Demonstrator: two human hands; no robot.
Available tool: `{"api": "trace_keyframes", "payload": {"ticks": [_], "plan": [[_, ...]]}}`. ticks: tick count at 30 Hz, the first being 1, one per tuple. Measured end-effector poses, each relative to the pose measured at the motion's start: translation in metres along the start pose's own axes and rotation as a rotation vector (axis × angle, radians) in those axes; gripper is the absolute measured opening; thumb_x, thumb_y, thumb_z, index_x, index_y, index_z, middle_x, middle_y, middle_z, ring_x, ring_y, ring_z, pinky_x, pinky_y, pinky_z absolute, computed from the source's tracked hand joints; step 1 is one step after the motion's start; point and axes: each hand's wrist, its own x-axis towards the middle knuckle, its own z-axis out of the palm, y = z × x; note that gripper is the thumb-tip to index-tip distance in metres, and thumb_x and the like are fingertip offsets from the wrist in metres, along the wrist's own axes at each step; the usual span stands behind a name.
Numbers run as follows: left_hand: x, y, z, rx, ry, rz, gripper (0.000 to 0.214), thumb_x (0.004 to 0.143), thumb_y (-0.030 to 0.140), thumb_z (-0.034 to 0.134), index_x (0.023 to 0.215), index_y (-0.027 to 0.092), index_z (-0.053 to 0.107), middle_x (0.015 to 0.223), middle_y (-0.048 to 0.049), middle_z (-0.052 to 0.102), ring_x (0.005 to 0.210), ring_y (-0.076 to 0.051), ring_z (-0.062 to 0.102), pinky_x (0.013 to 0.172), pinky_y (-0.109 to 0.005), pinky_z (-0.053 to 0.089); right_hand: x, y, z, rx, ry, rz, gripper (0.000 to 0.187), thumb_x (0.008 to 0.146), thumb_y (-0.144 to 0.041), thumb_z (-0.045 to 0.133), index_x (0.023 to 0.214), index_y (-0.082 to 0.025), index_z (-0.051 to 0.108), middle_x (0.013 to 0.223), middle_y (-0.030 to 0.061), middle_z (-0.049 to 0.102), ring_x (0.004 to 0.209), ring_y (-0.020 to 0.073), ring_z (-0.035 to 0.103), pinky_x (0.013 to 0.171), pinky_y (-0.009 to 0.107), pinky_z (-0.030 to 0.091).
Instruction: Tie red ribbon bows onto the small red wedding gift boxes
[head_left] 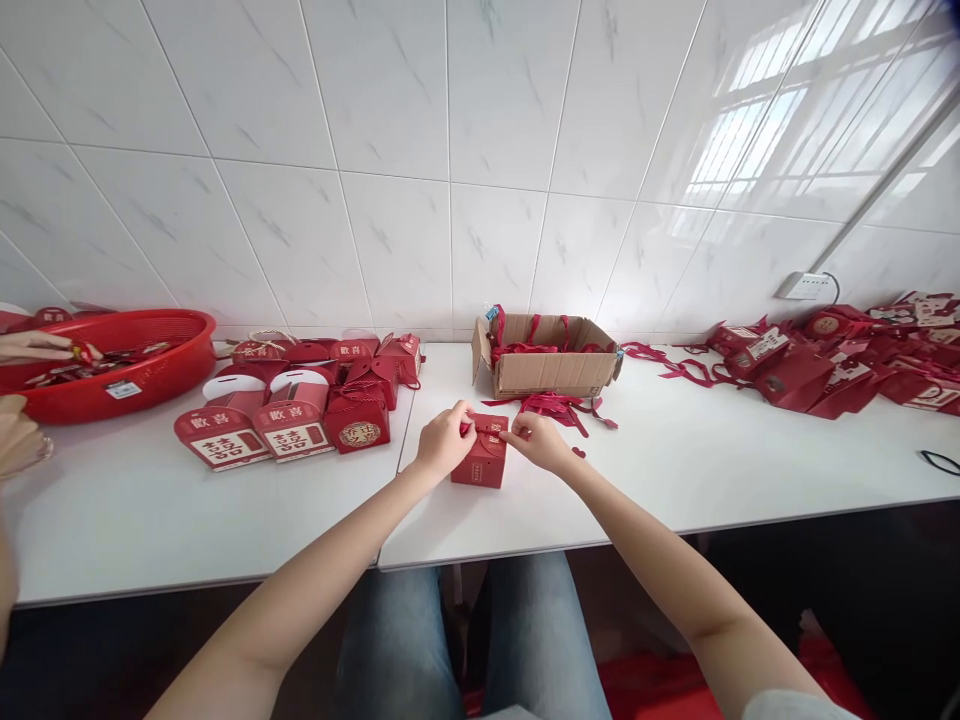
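Carton (pixel 553 377) and ribbons (pixel 553 405) behind red box (pixel 478 471), apparently pinched by left hand (pixel 448 440) and right hand (pixel 541 442)

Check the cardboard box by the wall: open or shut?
Open: the cardboard box has no lid across its top, and red ribbons show inside.

We've got one box (pixel 478 471): red, pale print on front and upper part, curved flaps folded over at top. We see it upright on the white table (pixel 675 465), toward the front-left corner, clear of both edges.
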Motion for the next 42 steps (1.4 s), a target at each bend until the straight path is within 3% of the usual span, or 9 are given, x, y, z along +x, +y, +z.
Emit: {"api": "trace_keyframes", "payload": {"ticks": [4, 10, 15, 18, 22, 28, 34, 40, 42], "plan": [[-0.008, 0.001, 0.004, -0.02, 0.054, -0.056, 0.017, 0.079, 0.017, 0.051, 0.094, 0.024, 0.053, 0.088, -0.0013, 0.068, 0.084, -0.019, 0.063, 0.06, -0.027, 0.044, -0.005, 0.004, -0.011, 0.119, -0.166, 0.083, 0.036, 0.08, -0.051, 0.057, 0.067, -0.018, 0.053, 0.057, 0.0011, 0.06, 0.053, 0.0136, 0.056, 0.049, 0.025, 0.04], [-0.011, 0.003, 0.002, -0.029, 0.061, -0.081, 0.016, 0.079, 0.016, 0.051, 0.093, 0.024, 0.052, 0.084, -0.0003, 0.066, 0.082, -0.019, 0.062, 0.057, -0.027, 0.041, -0.015, 0.003, -0.033, 0.256, -0.348, 0.08, 0.04, 0.084, -0.05, 0.052, 0.075, -0.013, 0.064, 0.066, 0.0073, 0.068, 0.062, 0.0162, 0.066, 0.061, 0.029, 0.053], [-0.009, 0.005, 0.0, -0.022, 0.034, -0.054, 0.017, 0.078, 0.014, 0.05, 0.091, 0.023, 0.054, 0.085, -0.002, 0.066, 0.083, -0.021, 0.061, 0.057, -0.028, 0.041, -0.012, -0.006, -0.044, 0.161, -0.176, 0.017, 0.027, 0.083, -0.042, 0.055, 0.078, -0.017, 0.067, 0.069, 0.005, 0.068, 0.061, 0.0165, 0.064, 0.059, 0.03, 0.052], [-0.006, 0.005, -0.003, -0.027, 0.011, -0.007, 0.014, 0.078, 0.012, 0.049, 0.084, 0.023, 0.054, 0.086, -0.003, 0.066, 0.085, -0.021, 0.061, 0.061, -0.03, 0.044, -0.008, -0.008, -0.042, 0.026, 0.073, -0.022, 0.015, 0.079, -0.03, 0.057, 0.081, -0.02, 0.068, 0.083, 0.0067, 0.069, 0.074, 0.0204, 0.063, 0.068, 0.034, 0.05], [-0.001, 0.005, -0.009, -0.045, 0.0, 0.071, 0.013, 0.077, 0.011, 0.048, 0.076, 0.021, 0.055, 0.084, -0.0039, 0.066, 0.086, -0.022, 0.06, 0.073, -0.034, 0.046, -0.005, -0.003, -0.029, -0.095, 0.346, -0.075, 0.017, 0.082, -0.027, 0.051, 0.089, -0.021, 0.065, 0.095, 0.0098, 0.066, 0.085, 0.0235, 0.059, 0.077, 0.037, 0.045], [0.004, 0.022, -0.008, -0.072, 0.011, 0.194, 0.015, 0.08, 0.034, 0.06, 0.087, 0.021, 0.059, 0.091, -0.0047, 0.068, 0.091, -0.024, 0.06, 0.082, -0.038, 0.043, -0.005, -0.008, -0.012, -0.107, 0.445, -0.121, 0.012, 0.082, -0.03, 0.049, 0.073, -0.022, 0.05, 0.073, 0.0046, 0.059, 0.069, 0.0188, 0.053, 0.065, 0.031, 0.042], [0.015, 0.028, -0.002, -0.071, 0.077, 0.137, 0.007, 0.079, 0.018, 0.054, 0.083, 0.02, 0.059, 0.088, -0.0041, 0.069, 0.088, -0.024, 0.062, 0.081, -0.038, 0.042, -0.011, -0.016, -0.007, 0.012, 0.376, -0.115, 0.016, 0.08, -0.031, 0.053, 0.072, -0.022, 0.042, 0.072, 0.0013, 0.055, 0.065, 0.0148, 0.051, 0.058, 0.026, 0.043], [0.016, 0.023, -0.005, -0.183, 0.114, 0.075, 0.009, 0.078, 0.018, 0.051, 0.082, 0.021, 0.059, 0.083, -0.0013, 0.07, 0.072, -0.017, 0.063, 0.069, -0.03, 0.047, -0.027, -0.017, -0.007, 0.492, 0.004, 0.05, 0.032, 0.077, -0.05, 0.061, 0.074, -0.019, 0.054, 0.073, 0.0023, 0.059, 0.067, 0.0147, 0.057, 0.063, 0.028, 0.047], [0.016, 0.021, -0.004, -0.216, 0.12, 0.066, 0.009, 0.078, 0.02, 0.051, 0.08, 0.021, 0.059, 0.08, -0.001, 0.07, 0.068, -0.016, 0.063, 0.066, -0.029, 0.048, -0.031, -0.018, -0.008, 0.618, -0.029, 0.117, 0.034, 0.074, -0.051, 0.066, 0.077, -0.019, 0.054, 0.074, 0.0019, 0.06, 0.07, 0.0154, 0.059, 0.067, 0.029, 0.047]]}}
